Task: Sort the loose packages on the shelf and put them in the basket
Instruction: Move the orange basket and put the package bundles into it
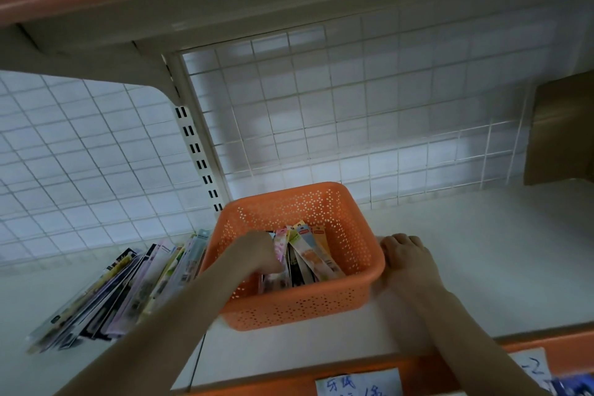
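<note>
An orange perforated basket stands on the white shelf, holding several long flat packages leaning upright inside. My left hand reaches into the basket's left side, fingers closed on the pink package at the left of the row. My right hand rests against the outside of the basket's right rim, fingers curled over its edge. A fanned pile of loose packages lies on the shelf to the left of the basket.
A white wire grid backs the shelf, with a slotted upright post. A brown cardboard box stands at the far right. An upper shelf hangs overhead. Paper labels are stuck on the orange front edge.
</note>
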`<state>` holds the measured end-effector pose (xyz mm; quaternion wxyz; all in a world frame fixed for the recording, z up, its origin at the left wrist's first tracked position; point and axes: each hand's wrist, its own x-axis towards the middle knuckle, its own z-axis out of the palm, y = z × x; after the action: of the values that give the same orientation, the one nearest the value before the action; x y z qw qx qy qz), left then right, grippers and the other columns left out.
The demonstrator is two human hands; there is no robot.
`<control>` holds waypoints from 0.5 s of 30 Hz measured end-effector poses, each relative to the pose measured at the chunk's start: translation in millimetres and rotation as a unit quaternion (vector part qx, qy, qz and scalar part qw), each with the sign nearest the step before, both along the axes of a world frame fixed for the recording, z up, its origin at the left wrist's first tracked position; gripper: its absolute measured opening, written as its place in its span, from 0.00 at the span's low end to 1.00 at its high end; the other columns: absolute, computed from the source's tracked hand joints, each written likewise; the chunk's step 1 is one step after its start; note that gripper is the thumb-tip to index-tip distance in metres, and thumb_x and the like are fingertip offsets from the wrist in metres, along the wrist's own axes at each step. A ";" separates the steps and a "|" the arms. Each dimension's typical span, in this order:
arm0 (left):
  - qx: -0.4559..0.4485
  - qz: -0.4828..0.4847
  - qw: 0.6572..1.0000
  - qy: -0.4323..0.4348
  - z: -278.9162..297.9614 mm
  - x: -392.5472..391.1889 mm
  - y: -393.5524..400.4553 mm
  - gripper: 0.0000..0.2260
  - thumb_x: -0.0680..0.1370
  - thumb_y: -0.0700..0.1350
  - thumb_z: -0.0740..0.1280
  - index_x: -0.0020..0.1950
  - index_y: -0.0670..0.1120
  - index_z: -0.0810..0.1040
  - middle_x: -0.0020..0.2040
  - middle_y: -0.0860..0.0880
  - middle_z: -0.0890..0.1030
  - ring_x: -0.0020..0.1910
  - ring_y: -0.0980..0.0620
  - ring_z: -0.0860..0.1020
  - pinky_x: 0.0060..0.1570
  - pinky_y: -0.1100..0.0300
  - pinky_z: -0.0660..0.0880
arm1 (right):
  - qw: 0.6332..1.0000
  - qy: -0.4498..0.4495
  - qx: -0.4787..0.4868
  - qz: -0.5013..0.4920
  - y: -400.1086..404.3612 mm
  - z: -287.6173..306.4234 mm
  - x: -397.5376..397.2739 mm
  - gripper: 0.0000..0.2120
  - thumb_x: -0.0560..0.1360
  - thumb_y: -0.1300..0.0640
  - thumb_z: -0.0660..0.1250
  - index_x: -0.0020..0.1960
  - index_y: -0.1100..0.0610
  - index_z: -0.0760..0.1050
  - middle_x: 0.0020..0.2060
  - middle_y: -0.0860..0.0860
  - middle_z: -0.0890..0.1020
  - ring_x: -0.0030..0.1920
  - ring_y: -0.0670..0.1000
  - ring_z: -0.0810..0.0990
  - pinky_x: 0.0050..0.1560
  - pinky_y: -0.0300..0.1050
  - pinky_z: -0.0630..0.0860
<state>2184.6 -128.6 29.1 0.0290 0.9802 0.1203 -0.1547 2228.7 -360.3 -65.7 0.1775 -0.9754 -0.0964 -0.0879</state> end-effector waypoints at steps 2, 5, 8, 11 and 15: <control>0.019 -0.014 1.000 0.006 -6.3 -0.7 0.1 0.16 0.76 0.49 0.66 0.55 0.37 0.78 0.32 0.50 0.70 0.30 0.55 0.69 0.31 0.65 0.67 | 1.000 0.001 0.003 0.002 2.3 -0.1 -0.2 0.14 0.77 0.53 0.57 0.60 0.52 0.72 0.59 0.48 0.75 0.62 0.51 0.69 0.60 0.42 0.67; 0.012 -0.014 1.000 -0.018 -6.5 -1.5 0.6 0.17 0.77 0.49 0.65 0.58 0.37 0.76 0.37 0.47 0.74 0.39 0.48 0.77 0.32 0.63 0.68 | 1.000 0.004 0.000 0.007 3.7 1.3 -0.5 0.13 0.76 0.54 0.58 0.59 0.52 0.73 0.57 0.49 0.76 0.60 0.51 0.69 0.59 0.42 0.68; -0.008 -0.010 0.998 -0.063 5.6 -2.5 2.3 0.21 0.78 0.54 0.61 0.59 0.37 0.74 0.53 0.40 0.80 0.48 0.45 0.80 0.44 0.55 0.76 | 0.999 -0.012 0.032 -0.024 -0.2 9.2 -2.4 0.11 0.75 0.55 0.59 0.55 0.55 0.75 0.52 0.52 0.78 0.55 0.53 0.73 0.53 0.45 0.73; 0.011 -0.041 0.991 -0.124 25.8 -10.8 9.4 0.17 0.78 0.57 0.60 0.43 0.43 0.75 0.39 0.44 0.77 0.40 0.48 0.77 0.49 0.52 0.75 | 0.995 -0.044 0.071 -0.052 -4.0 25.5 -1.9 0.11 0.76 0.57 0.59 0.55 0.59 0.76 0.49 0.56 0.79 0.52 0.56 0.77 0.46 0.46 0.74; -0.055 -0.022 0.971 -0.230 44.2 -39.1 28.5 0.18 0.77 0.58 0.61 0.58 0.46 0.74 0.54 0.47 0.79 0.50 0.49 0.77 0.52 0.55 0.74 | 0.985 -0.077 0.140 -0.058 -1.2 58.4 -3.3 0.09 0.77 0.58 0.61 0.53 0.59 0.77 0.48 0.56 0.82 0.47 0.56 0.78 0.43 0.43 0.70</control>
<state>2145.5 -100.1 73.4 0.1060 0.9888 0.0804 0.0683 2225.4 -361.5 -7.3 0.2994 -0.9352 -0.0401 -0.1850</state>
